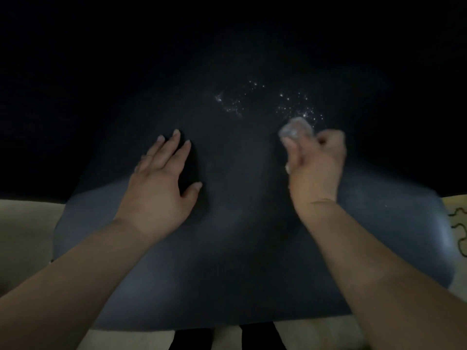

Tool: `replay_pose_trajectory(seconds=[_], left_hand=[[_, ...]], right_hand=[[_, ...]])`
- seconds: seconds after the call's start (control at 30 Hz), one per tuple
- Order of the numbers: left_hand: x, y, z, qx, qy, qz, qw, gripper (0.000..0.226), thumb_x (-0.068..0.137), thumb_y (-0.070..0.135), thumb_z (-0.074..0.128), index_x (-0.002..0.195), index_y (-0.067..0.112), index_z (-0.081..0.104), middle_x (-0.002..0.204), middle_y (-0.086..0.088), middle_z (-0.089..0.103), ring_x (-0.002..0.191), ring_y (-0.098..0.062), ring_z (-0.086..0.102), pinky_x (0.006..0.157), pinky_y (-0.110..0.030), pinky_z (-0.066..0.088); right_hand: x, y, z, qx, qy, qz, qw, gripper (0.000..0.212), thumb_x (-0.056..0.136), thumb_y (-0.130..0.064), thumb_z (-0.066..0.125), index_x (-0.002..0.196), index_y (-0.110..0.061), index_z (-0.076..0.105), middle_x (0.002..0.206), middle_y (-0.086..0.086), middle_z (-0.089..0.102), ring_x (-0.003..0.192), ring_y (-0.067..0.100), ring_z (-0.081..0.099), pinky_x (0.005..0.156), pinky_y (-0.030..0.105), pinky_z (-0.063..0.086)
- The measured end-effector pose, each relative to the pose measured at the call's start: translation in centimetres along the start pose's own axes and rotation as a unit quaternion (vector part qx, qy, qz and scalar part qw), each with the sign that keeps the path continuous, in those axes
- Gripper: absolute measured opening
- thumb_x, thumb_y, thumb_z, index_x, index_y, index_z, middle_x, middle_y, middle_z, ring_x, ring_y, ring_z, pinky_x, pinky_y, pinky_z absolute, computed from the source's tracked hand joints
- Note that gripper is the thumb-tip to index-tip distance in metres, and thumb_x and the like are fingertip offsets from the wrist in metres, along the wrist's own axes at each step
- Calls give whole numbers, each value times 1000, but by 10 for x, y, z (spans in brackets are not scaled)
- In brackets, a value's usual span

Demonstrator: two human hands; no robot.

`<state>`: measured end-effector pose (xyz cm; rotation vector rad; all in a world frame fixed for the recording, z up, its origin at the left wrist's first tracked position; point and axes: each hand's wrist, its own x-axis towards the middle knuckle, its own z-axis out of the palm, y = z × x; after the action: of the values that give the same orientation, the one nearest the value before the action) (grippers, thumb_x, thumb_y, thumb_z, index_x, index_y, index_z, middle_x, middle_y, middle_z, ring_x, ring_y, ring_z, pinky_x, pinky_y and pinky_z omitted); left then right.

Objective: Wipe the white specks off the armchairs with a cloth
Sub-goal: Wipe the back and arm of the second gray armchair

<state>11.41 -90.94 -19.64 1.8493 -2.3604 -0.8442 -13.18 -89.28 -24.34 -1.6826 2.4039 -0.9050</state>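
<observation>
Gripping a bunched cloth (pixel 295 130) at centre right, the right hand (pixel 316 168) nears white specks (pixel 298 109); the left hand (pixel 161 178) lies flat, fingers spread, on the armchair (pixel 240 248).

Both bare forearms reach forward; the left hand (pixel 161 178) lies flat, fingers (pixel 174 142) straight and spread, the right hand (pixel 316 162) curled tight.
</observation>
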Motion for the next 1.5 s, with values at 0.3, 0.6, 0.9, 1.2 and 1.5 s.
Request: replay_pose_trajectory(seconds=[0.3, 0.6, 0.9, 1.2, 1.5], left_hand=[[21, 29, 2, 15, -3, 9, 1000, 79, 83, 51, 54, 151, 24, 24, 160, 9, 10, 147, -16, 8, 119, -44, 17], [20, 32, 8, 26, 0, -4, 1000, 81, 83, 54, 55, 152, 27, 22, 160, 14, 5, 147, -11, 2, 119, -44, 13], [43, 11, -8, 23, 23, -90, 995, 98, 75, 66, 57, 153, 25, 15, 162, 7, 0, 148, -17, 0, 120, -43, 9], [54, 3, -6, 10, 30, -126, 991, 108, 70, 69, 61, 154, 24, 11, 162, 5, -3, 148, -18, -2, 120, -44, 9], [56, 4, -5, 6, 27, -124, 992, 110, 66, 74, 51, 154, 24, 8, 162, 5, -5, 148, -17, -4, 120, -45, 10]], right_hand=[[19, 17, -19, -8, 18, 63, 998, 17, 81, -30, 71, 74, -36, 57, 77, 13, 56, 62, 21, 52, 50, 30, 44], [58, 14, 5, 37, -63, -48, 996, 13, 84, -32, 69, 80, -32, 56, 95, 0, 50, 82, 8, 54, 64, 15, 46], [79, -2, 20, 61, -83, -182, 978, 20, 90, -21, 60, 86, -40, 57, 99, 4, 41, 81, 2, 42, 73, 19, 36], [124, -18, 40, 124, -36, 0, 992, 17, 83, -4, 66, 79, -12, 52, 93, 11, 55, 78, 11, 61, 64, 24, 50], [158, -32, 52, 67, -133, -35, 988, 26, 84, -18, 69, 77, -19, 44, 108, 15, 55, 91, 25, 63, 62, 30, 55]])
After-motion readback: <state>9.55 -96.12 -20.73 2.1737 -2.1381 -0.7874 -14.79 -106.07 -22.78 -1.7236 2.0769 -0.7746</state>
